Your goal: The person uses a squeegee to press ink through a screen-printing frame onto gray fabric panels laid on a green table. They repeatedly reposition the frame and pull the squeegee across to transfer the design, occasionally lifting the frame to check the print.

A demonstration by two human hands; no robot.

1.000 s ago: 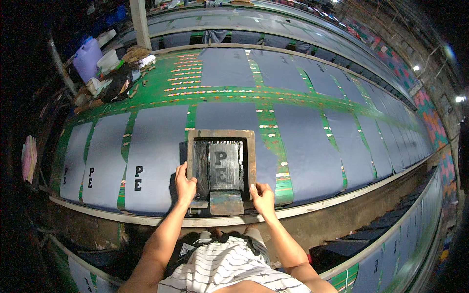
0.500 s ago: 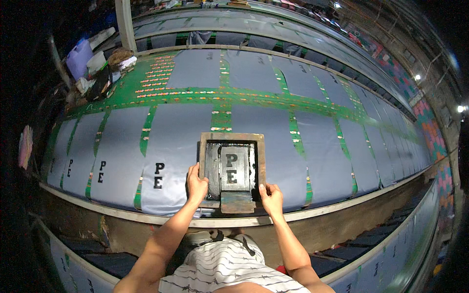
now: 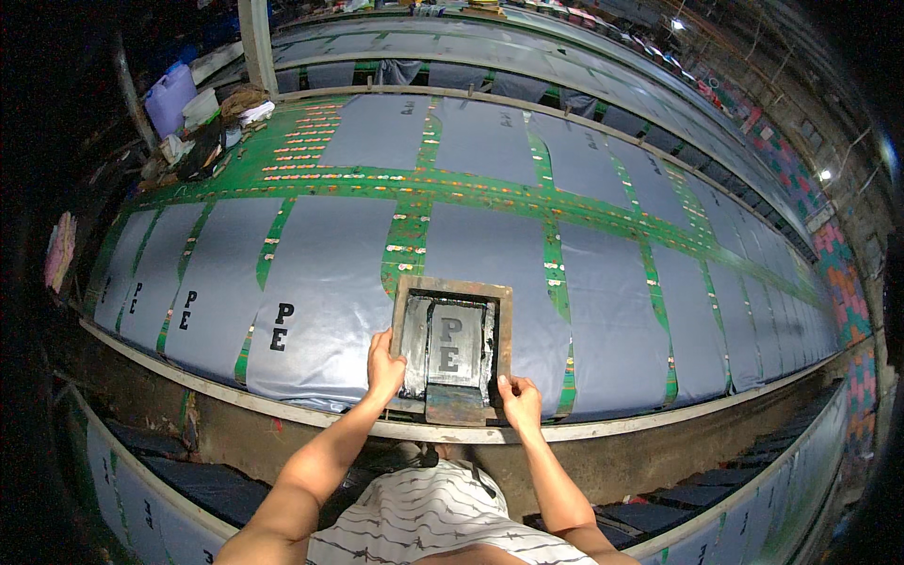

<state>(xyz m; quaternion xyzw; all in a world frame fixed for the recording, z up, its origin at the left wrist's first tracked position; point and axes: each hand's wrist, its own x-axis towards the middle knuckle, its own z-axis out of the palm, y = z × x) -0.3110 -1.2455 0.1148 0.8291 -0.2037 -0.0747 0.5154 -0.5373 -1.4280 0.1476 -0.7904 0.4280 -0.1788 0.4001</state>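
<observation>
A small wooden screen-printing frame (image 3: 505, 330) is in front of me at the near edge of the table, over a grey-blue fabric panel (image 3: 480, 240). Dark letter shapes show in its mesh, and black ink smears its inner sides. At the frame's near end leans a flat squeegee (image 3: 455, 405). My left hand (image 3: 385, 365) is closed on the frame's left side. My right hand (image 3: 521, 400) pinches its lower right side. I cannot tell whether the frame touches the fabric. Left of it lies another panel (image 3: 325, 282) with black printed letters.
The long green table (image 3: 330, 186) carries rows of similar panels, several on the left printed. A pale rail (image 3: 603, 431) edges its near side. A post (image 3: 256, 47), a purple jug (image 3: 170, 100) and clutter stand far left. Another panel-covered table (image 3: 753, 499) lies behind me.
The frame has moved right along the table, from beside the freshly printed panel to farther over the neighbouring one. Both hands still hold it, and the view has shifted right with me.
</observation>
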